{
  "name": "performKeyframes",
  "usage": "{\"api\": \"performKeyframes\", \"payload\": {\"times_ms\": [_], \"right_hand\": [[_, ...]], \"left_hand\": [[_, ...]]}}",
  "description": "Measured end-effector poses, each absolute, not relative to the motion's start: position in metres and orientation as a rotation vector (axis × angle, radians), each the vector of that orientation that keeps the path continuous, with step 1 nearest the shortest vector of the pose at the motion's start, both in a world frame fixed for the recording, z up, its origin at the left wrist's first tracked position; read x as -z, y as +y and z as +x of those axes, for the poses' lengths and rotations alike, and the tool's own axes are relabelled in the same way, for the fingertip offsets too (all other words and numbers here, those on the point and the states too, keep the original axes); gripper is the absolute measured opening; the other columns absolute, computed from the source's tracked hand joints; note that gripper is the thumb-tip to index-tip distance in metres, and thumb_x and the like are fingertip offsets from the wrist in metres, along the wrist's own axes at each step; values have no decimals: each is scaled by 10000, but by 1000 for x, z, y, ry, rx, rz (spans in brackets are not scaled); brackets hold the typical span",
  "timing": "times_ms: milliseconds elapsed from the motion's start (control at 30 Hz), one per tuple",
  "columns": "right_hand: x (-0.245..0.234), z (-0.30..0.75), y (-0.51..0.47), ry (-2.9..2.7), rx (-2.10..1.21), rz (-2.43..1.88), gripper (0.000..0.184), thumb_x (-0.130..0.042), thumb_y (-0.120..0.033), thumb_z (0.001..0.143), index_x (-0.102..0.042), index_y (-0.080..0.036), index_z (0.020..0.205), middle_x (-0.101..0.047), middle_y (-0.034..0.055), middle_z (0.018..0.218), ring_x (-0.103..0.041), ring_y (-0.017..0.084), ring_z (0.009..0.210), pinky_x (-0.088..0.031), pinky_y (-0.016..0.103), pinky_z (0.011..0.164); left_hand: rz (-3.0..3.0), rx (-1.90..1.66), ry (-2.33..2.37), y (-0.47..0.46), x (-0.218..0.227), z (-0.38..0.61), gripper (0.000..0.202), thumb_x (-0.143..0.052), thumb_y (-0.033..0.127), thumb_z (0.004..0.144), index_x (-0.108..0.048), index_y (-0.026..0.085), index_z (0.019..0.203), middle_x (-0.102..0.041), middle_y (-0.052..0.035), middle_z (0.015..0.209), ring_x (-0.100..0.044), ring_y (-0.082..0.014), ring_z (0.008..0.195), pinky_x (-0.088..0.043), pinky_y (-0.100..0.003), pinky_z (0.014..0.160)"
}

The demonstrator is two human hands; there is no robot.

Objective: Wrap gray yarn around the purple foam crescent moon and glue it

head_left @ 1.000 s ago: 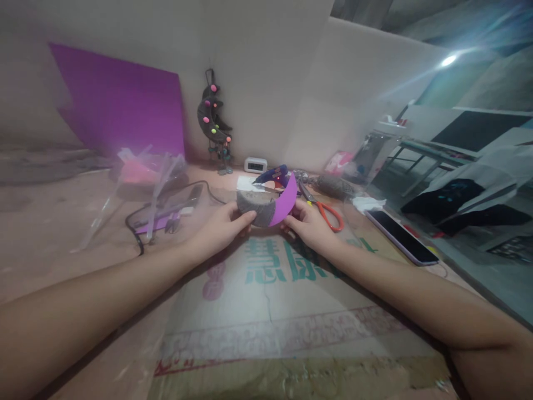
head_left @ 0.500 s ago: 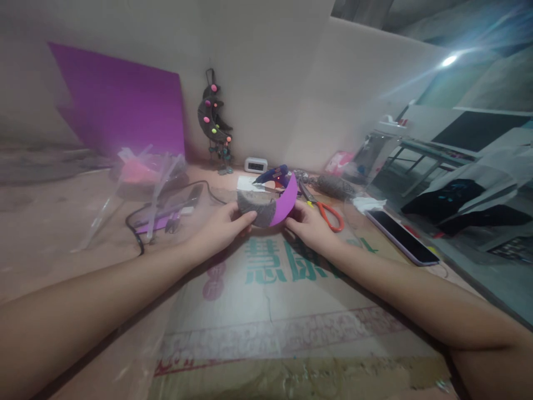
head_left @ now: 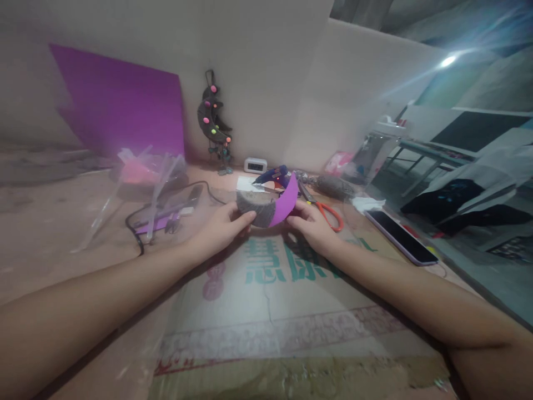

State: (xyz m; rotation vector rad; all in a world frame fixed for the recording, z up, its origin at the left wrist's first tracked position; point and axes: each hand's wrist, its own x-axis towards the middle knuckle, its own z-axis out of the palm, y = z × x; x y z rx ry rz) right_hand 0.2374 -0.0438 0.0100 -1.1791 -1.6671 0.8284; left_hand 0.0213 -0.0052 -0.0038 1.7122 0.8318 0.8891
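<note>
Between my hands is a purple crescent moon cutout (head_left: 285,203), its left part wrapped in dark grey yarn (head_left: 259,213). My left hand (head_left: 234,223) pinches the wrapped end, thumb in front and fingers behind. At the bare purple side, my right hand (head_left: 308,225) grips the edge; its fingertips are partly hidden behind the crescent. Just beyond the crescent lies a dark blue glue gun (head_left: 272,175) with a small red light. Scissors with orange handles (head_left: 331,216) rest beyond my right hand.
A printed cardboard sheet (head_left: 266,311) lies under my hands. A phone (head_left: 402,236) is at the right, a white digital clock (head_left: 255,165) at the wall. A finished-looking moon ornament (head_left: 208,118) hangs beside a purple sheet (head_left: 125,105). A black cord (head_left: 135,230) runs at left.
Almost nothing differs. Both hands keep the crescent in the same place, with only a very slight shift of the right hand and the view.
</note>
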Motion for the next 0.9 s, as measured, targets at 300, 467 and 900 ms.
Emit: {"api": "performKeyframes", "payload": {"times_ms": [300, 467, 900], "right_hand": [[-10, 238, -46, -1549, -1014, -1147, 331, -666, -450, 776, -672, -174, 959, -713, 60, 929, -659, 221, 888, -515, 374, 844], [-16, 234, -49, -1527, -920, -1260, 305, -682, -460, 754, -697, -182, 879, -716, 51, 826, -661, 195, 736, -541, 319, 672], [-16, 236, -47, -1615, -814, -1288, 236, -651, -405, 796, -710, -199, 892, -725, 52, 891, -669, 197, 802, -543, 308, 679]], "left_hand": [[1814, -843, 830, -12, -4, 21, 209, -558, 378, 861, -556, 174, 810, -537, 24, 628, -474, -116, 535, -344, -230, 490], [1991, -805, 799, -15, -7, 20, 202, -537, 358, 862, -603, 168, 842, -594, 7, 689, -537, -148, 629, -396, -249, 575], [2005, -798, 812, -16, -6, 20, 204, -521, 350, 866, -613, 168, 866, -613, -5, 722, -550, -158, 651, -402, -252, 584]]}}
